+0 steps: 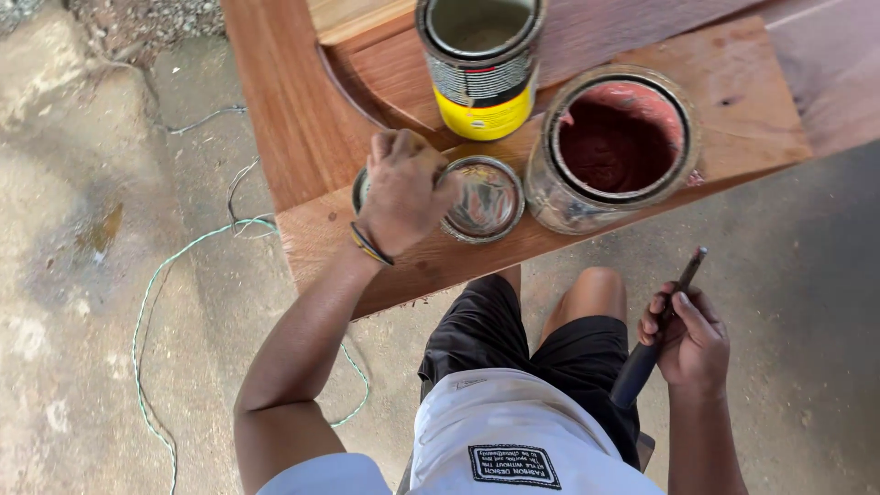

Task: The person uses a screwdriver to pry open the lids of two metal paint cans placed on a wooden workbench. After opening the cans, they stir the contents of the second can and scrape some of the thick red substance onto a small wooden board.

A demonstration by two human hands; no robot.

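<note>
I see my left hand (pixel 403 192) pressed down on a small round metal lid (pixel 481 197), shiny and smeared, which lies flat on the reddish-brown wooden board (pixel 412 261) that serves as my bench. The fingers are curled over the lid's left edge, so that grip is closed around the rim; part of the lid is hidden beneath my palm, and I cannot tell whether there is a second lid or a small tin under it.

My right hand (pixel 687 339) hangs well apart, off the board and beside my knee, closed around a dark, slim tool with a thick handle (pixel 655 335). Its tip points up toward the board. I cannot tell whether it is a brush or a screwdriver.

Just beside the lid to the right stands a large open metal can (pixel 616 147), its inside coated dark red. Behind the lid stands a smaller open tin with a yellow and black label (pixel 481 69), holding a pale liquid. A thin green and white twisted wire (pixel 174 266) trails over the concrete floor (pixel 82 275) on my left.

I judge the step in hand to be dealing with the lid: steadying or lifting it off the board. The next move seems to call for a firm hold on the rim with my left fingers, keeping it level, while the tool comes up from the right without knocking the red can.
</note>
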